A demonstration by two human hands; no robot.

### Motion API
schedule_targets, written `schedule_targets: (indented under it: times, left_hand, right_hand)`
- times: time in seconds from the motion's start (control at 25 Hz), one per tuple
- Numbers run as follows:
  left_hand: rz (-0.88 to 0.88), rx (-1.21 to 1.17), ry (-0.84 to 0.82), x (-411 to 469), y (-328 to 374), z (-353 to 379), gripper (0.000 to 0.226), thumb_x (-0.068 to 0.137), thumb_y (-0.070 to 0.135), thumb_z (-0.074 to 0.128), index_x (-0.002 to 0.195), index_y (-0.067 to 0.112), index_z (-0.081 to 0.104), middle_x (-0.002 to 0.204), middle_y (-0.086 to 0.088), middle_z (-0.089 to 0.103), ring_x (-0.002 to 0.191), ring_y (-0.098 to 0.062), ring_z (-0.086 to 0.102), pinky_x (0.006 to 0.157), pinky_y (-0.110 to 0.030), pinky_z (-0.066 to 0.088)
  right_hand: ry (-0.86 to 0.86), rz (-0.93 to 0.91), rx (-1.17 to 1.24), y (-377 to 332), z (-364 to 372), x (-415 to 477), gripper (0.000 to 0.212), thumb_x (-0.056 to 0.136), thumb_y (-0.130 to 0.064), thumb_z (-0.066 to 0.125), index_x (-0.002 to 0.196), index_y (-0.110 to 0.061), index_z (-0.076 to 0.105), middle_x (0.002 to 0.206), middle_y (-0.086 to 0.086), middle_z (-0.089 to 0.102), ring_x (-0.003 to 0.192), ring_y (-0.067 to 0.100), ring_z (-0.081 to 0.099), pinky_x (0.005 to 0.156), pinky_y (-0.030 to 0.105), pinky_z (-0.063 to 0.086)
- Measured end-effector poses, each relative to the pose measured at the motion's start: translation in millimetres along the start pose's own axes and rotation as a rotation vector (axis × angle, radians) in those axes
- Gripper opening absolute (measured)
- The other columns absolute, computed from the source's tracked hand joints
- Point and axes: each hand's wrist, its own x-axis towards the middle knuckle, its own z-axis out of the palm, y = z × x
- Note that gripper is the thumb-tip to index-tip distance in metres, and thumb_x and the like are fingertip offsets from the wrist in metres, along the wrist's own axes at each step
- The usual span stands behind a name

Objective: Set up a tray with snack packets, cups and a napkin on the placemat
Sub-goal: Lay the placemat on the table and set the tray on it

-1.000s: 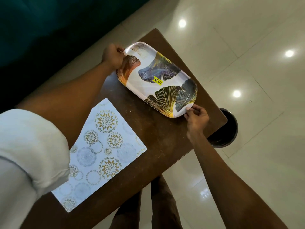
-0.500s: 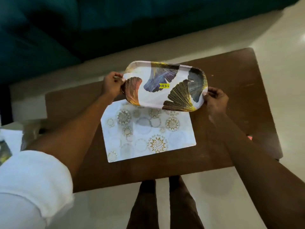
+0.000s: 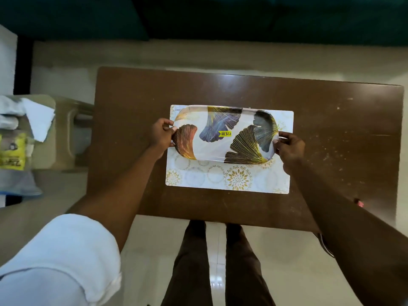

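Observation:
A white oblong tray (image 3: 212, 149) printed with gold, blue and dark fan leaves and a yellow price sticker lies over the far half of a white placemat (image 3: 198, 177) with gold flower rings. My left hand (image 3: 161, 138) grips the tray's left end. My right hand (image 3: 289, 146) grips its right end. Whether the tray rests flat on the mat or hovers just above it, I cannot tell. At the far left, a white napkin (image 3: 39, 120) and a yellow snack packet (image 3: 12, 155) sit on a beige stool.
The placemat lies in the middle of a brown wooden table (image 3: 342, 133). A beige plastic stool (image 3: 64, 133) stands left of the table. A dark teal sofa (image 3: 220, 16) runs along the far side. My legs stand at the table's near edge.
The tray has travelled from the table's far corner to over the placemat and has come down onto its far half. Both hands kept their grip on its ends.

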Motion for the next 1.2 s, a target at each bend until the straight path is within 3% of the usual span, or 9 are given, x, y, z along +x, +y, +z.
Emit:
schedule_targets:
  times: [0.12, 0.24, 0.44, 0.64, 0.76, 1.0, 1.2]
  left_hand:
    - [-0.009, 0.02, 0.004, -5.7, -20.6, 5.3, 0.019, 0.099, 0.008, 0.065, 0.117, 0.005, 0.062, 0.093, -0.013, 0.057, 0.081, -0.025, 0.062, 0.055, -0.036, 0.06]
    - [-0.005, 0.008, -0.024, -10.0, -31.2, 13.3, 0.011, 0.098, 0.007, 0.065, 0.108, 0.009, 0.062, 0.08, -0.007, 0.055, 0.074, -0.024, 0.061, 0.057, -0.04, 0.059]
    - [-0.011, -0.022, -0.042, -14.6, -31.6, 28.4, 0.01, 0.098, 0.005, 0.064, 0.102, 0.012, 0.059, 0.088, -0.014, 0.057, 0.078, -0.025, 0.058, 0.055, -0.034, 0.056]
    - [-0.017, 0.023, -0.03, -15.5, -31.2, 29.5, 0.017, 0.098, 0.003, 0.064, 0.115, 0.001, 0.062, 0.076, 0.0, 0.054, 0.086, -0.026, 0.062, 0.064, -0.045, 0.061]
    - [-0.022, 0.05, -0.01, -18.1, -30.7, 29.6, 0.021, 0.098, 0.001, 0.063, 0.119, -0.003, 0.061, 0.083, -0.006, 0.057, 0.09, -0.027, 0.062, 0.072, -0.05, 0.062]
    - [-0.019, 0.068, -0.001, -26.8, -27.8, 27.7, 0.019, 0.099, 0.003, 0.062, 0.118, 0.001, 0.062, 0.092, -0.01, 0.059, 0.09, -0.027, 0.063, 0.066, -0.047, 0.061]
    - [-0.033, 0.019, -0.013, -29.2, -29.0, 26.4, 0.012, 0.1, 0.004, 0.062, 0.105, 0.014, 0.058, 0.091, -0.008, 0.059, 0.091, -0.027, 0.062, 0.065, -0.044, 0.06]
  right_hand:
    - [0.033, 0.057, -0.046, 19.8, 0.0, -2.5, 0.04, 0.098, -0.001, 0.067, 0.137, -0.001, 0.061, 0.129, 0.028, 0.067, 0.12, 0.044, 0.068, 0.105, 0.056, 0.055]
    - [0.094, 0.081, -0.07, 32.7, -1.7, -2.2, 0.04, 0.097, -0.002, 0.069, 0.136, -0.004, 0.063, 0.127, 0.025, 0.069, 0.118, 0.041, 0.069, 0.103, 0.054, 0.057]
    - [0.154, 0.119, -0.089, 45.7, -9.7, -5.4, 0.042, 0.097, 0.0, 0.068, 0.139, -0.003, 0.06, 0.125, 0.026, 0.069, 0.116, 0.04, 0.07, 0.101, 0.053, 0.058]
    - [0.154, 0.112, -0.093, 47.4, -9.5, -5.9, 0.042, 0.097, -0.002, 0.068, 0.139, -0.005, 0.06, 0.126, 0.023, 0.069, 0.116, 0.037, 0.07, 0.101, 0.053, 0.059]
    - [0.154, 0.105, -0.107, 47.5, -7.7, -8.6, 0.042, 0.098, -0.004, 0.068, 0.14, -0.007, 0.061, 0.127, 0.02, 0.07, 0.116, 0.035, 0.071, 0.1, 0.051, 0.06]
    - [0.149, 0.093, -0.111, 47.6, -8.0, -10.6, 0.043, 0.098, -0.007, 0.069, 0.141, -0.01, 0.061, 0.13, 0.017, 0.07, 0.117, 0.033, 0.071, 0.1, 0.049, 0.06]
    - [0.147, 0.061, -0.121, 46.5, -8.7, -9.9, 0.041, 0.099, -0.007, 0.068, 0.14, -0.008, 0.061, 0.126, 0.019, 0.071, 0.115, 0.032, 0.072, 0.099, 0.047, 0.061]
